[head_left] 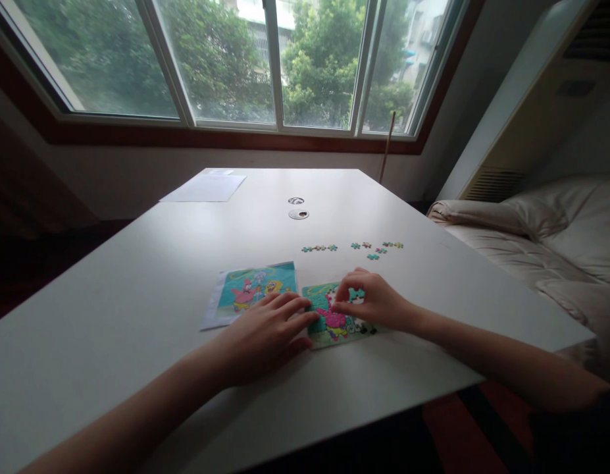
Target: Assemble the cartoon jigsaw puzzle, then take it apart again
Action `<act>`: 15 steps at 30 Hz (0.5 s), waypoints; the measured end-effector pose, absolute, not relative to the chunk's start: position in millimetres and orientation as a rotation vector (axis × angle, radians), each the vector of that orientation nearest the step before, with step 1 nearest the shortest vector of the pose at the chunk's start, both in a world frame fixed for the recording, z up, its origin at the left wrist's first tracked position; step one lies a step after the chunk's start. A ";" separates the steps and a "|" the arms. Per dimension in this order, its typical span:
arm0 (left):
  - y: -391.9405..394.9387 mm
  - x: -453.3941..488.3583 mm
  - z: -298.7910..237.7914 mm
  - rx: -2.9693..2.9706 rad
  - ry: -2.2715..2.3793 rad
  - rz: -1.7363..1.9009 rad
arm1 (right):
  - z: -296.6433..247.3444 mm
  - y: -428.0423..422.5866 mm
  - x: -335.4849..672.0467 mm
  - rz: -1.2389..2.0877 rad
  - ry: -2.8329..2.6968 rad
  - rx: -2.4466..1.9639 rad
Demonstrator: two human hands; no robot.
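While apparently steadying the jigsaw puzzle [330, 337], set beside the picture sheet [235, 293] likely for comparison, with spread left hand [266, 332], pinching over it with right hand [376, 299]. Cannot tell if holding anything.

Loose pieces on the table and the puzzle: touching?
Apart. The head view shows the loose pieces lying beyond the puzzle, with bare white table between them.
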State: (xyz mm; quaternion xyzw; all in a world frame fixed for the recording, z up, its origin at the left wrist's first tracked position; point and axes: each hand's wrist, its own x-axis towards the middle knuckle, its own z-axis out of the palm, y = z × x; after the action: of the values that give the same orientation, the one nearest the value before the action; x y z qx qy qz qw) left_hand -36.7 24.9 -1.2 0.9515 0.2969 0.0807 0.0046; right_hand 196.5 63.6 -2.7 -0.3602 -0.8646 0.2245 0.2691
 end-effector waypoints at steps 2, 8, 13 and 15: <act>23.5 -35.4 -1.0 2.963 0.930 0.231 | 1.2 68.1 201.9 0.513 -2.319 -0.988; 18.2 -31.5 -1.7 2.964 0.908 0.254 | 1.4 78.2 210.4 0.393 -2.506 -0.923; 17.9 -32.0 -3.2 2.980 0.910 0.248 | 5.7 93.2 225.2 0.339 -2.624 -0.912; 18.0 -32.2 -2.8 2.974 0.919 0.231 | 9.0 103.5 237.6 0.308 -2.654 -0.922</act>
State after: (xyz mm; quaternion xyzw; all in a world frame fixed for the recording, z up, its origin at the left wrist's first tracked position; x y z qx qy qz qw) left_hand -32.2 18.0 -2.8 0.9528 0.2944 0.0739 0.0103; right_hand 237.6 103.5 9.0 -0.3222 -0.9274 0.1075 0.1568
